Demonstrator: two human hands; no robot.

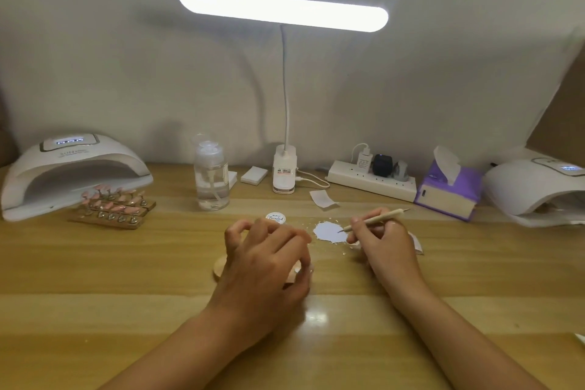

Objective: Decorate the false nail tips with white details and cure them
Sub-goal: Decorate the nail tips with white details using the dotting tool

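My right hand (384,242) pinches a thin wooden dotting tool (376,219), its tip touching a white paint patch (329,231) on the table. My left hand (269,255) curls its fingers over a small wooden stand (221,269), which it mostly hides; I cannot see a nail tip on it. A small white paint jar (276,218) sits just beyond that hand. Pink false nail tips on wooden holders (115,207) stand at the left, in front of a white curing lamp (68,168).
A clear pump bottle (211,177) and a clip desk lamp (284,171) stand at the back centre. A power strip (372,180), a purple tissue box (449,190) and a second curing lamp (538,187) line the back right. Paper scraps (323,198) lie nearby.
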